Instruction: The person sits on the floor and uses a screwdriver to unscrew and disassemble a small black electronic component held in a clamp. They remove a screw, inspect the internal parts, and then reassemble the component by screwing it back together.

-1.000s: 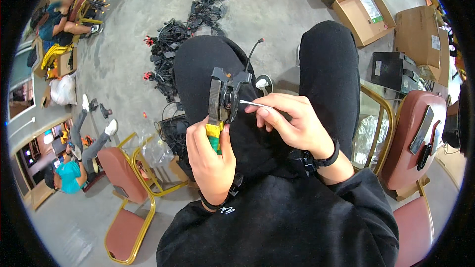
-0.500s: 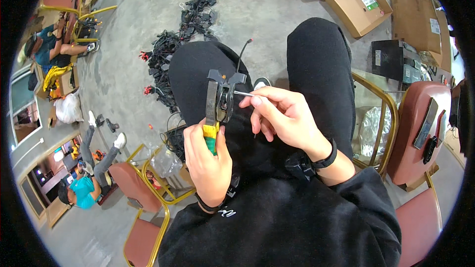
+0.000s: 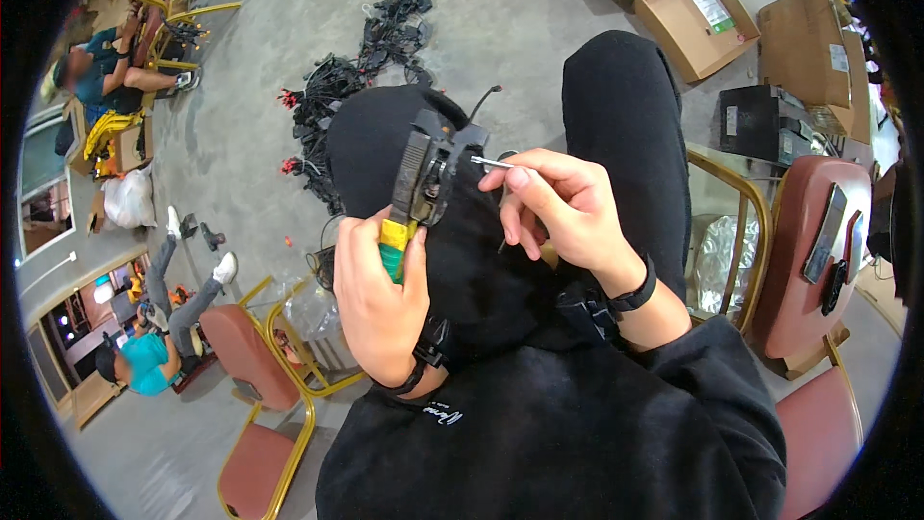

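My left hand (image 3: pixel 373 303) is closed around the lower end of a black device (image 3: pixel 435 173) with a ribbed side and two prongs at its top, held up over my left thigh. Between those fingers a yellow and green piece (image 3: pixel 393 248) shows; whether it belongs to the device I cannot tell. A thin dark wire (image 3: pixel 478 106) sticks up behind the prongs. Thumb and forefinger of my right hand (image 3: pixel 568 217) pinch a thin metal rod (image 3: pixel 491 163). Its tip points left at the device, a small gap apart. The other right fingers are curled, and a thin dark shaft shows below them.
A heap of black cabled parts (image 3: pixel 322 125) lies on the floor beyond my left knee. Open cardboard box (image 3: pixel 695 24) and black box (image 3: pixel 765 125) stand far right. Red chairs (image 3: pixel 813 250) flank me; one carries a dark flat object (image 3: pixel 824 236). Two people sit at the left.
The rod's tip has drawn back from the device, where it was touching or nearly touching. My left hand has shifted slightly left and tilted the device to the right.
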{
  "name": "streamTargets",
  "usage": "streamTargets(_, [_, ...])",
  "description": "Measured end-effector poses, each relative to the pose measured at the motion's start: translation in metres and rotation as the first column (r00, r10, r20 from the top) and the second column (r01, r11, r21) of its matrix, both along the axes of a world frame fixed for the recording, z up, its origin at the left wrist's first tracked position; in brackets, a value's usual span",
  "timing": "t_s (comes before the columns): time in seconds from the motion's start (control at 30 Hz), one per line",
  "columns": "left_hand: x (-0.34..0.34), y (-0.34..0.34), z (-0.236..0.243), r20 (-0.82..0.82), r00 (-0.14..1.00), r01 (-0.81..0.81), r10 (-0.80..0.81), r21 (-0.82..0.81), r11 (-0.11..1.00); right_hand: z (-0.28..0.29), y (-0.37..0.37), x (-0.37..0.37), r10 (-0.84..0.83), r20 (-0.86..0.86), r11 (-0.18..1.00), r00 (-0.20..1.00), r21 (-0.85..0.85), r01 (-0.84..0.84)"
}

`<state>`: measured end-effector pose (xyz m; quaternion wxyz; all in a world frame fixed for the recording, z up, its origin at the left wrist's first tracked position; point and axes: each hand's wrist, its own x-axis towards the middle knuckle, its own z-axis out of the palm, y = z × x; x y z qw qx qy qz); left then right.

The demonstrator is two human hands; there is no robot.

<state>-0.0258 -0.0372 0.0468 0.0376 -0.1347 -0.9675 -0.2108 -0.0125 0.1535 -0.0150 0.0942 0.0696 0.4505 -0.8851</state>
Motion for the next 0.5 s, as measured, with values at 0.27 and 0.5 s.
streamTargets(0.27, [-0.009, 0.0, -0.002, -0.025, 0.998, 0.057, -0.057, -0.03, 0.998, -0.006, -0.012, 0.002, 0.019, -0.073, 0.99, 0.997, 0.141, -0.009])
streamTargets(0.5, [0.0, 0.007, -0.005, -0.089, 0.995, 0.032, -0.034, -0.022, 0.999, -0.01, -0.015, 0.005, -0.049, -0.09, 0.993, 0.995, 0.105, 0.059])
